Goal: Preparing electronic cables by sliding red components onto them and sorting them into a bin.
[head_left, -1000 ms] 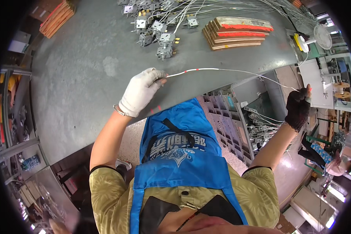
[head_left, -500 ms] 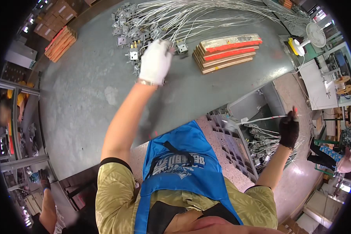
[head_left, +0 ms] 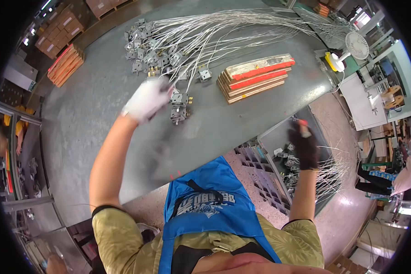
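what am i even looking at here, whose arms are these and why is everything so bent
There is no machine here: a person wears a wide fisheye camera on the head, looking down at their own arms, so straight edges curve near the rim. The blue apron at the bottom is theirs.

The left hand, in a white glove, reaches across a grey table to a pile of small metal parts with long silver wires attached; it is too blurred to tell whether it grips any. Beside them lies a stack of flat boards.

The right hand, in a dark glove, is low beside the table, over a bin of similar wired parts. What it holds is unclear.
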Tool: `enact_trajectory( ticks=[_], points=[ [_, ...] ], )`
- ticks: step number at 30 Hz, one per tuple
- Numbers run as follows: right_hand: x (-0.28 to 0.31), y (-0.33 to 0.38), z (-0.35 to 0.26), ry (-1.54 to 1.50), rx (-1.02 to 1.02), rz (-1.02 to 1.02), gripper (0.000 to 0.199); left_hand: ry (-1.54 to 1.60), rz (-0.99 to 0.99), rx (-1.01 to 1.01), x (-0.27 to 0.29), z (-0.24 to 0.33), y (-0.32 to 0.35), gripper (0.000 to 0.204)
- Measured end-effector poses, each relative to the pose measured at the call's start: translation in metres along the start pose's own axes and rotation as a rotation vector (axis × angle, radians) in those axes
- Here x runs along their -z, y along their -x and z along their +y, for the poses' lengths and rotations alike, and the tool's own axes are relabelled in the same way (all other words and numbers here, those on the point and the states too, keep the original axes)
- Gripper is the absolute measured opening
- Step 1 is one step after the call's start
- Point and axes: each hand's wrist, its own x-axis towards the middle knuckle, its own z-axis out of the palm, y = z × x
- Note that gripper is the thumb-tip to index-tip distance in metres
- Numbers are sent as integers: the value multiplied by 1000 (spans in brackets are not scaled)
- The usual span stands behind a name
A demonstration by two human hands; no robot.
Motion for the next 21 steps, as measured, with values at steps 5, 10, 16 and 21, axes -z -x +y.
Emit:
enact_trajectory(
  ticks=[5, 10, 16, 21],
  points=[
    [-208, 17, 12, -141, -339, -587, 47, 672, -248, 376, -2, -56, 130, 10],
    [-345, -30, 44, -308, -714, -631, 29, 678, -72, 592, -18, -71, 263, 11],
    [-384, -71, 36, -373, -579, -508, 13, -49, 542, 529, -2, -152, 380, 17],
    [-397, -36, 17, -502, -566, -649, 13, -442, 1052, 439, 27, -288, 414, 26]
  ],
)
